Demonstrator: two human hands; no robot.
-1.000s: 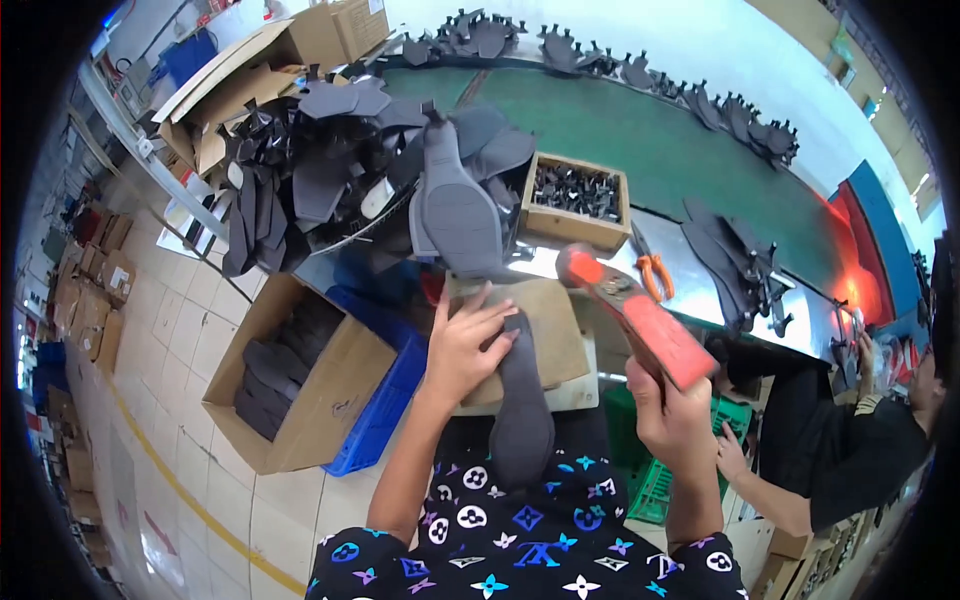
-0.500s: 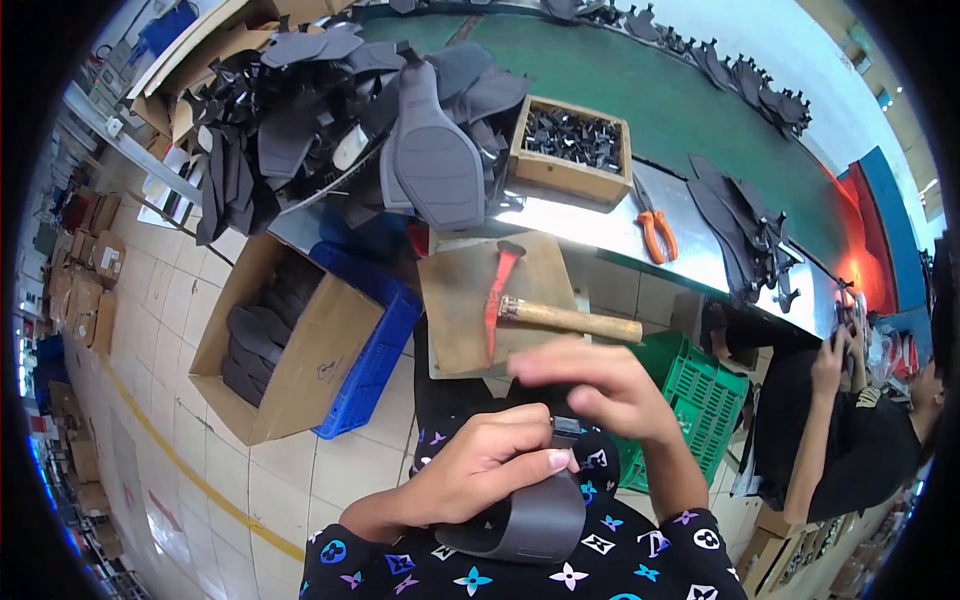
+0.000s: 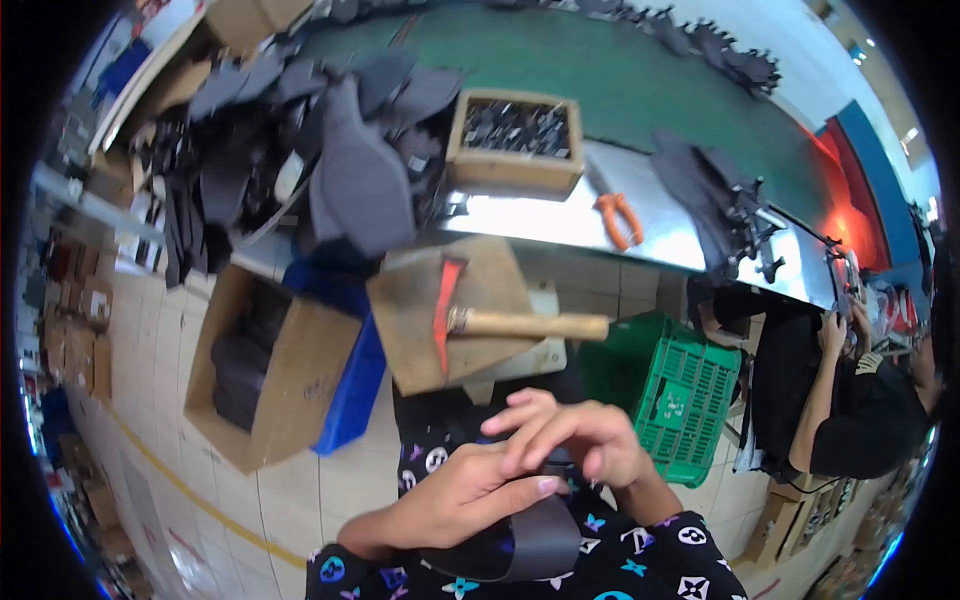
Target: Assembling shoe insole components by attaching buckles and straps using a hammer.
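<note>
A: Where is the dark grey sole (image 3: 548,540)?
B: In the left hand (image 3: 470,495), low against the lap. The thumb lies on top, and the curved part shows just below the thumb, on the near side.
A: One sole there?
B: I make out one; the fingers cover the rest.
A: And the right hand (image 3: 585,445)?
B: It lies over the left hand's fingers, its own fingers loosely bent and spread. Whether it grips anything, I cannot tell.
A: What comes next, going outward?
B: Just beyond both hands, one brown board (image 3: 400,320) with one hammer (image 3: 540,325) on it: red head towards the left hand's side, wooden handle pointing to the right hand's side.
A: Beside the hands?
B: One green crate (image 3: 690,420) to the right of the right hand. Well left of the left hand, one cardboard box (image 3: 300,400) with dark pieces inside, overlapping too much to count, and one blue crate (image 3: 345,410) beside it.
A: Farther off?
B: Beyond the board, one pair of orange-handled pliers (image 3: 620,220) and one wooden tray (image 3: 515,177) of small dark parts, too many to count. A heap of soles (image 3: 360,180) is ahead of the left hand, also uncountable. One co-worker (image 3: 870,430) is well to the right.
</note>
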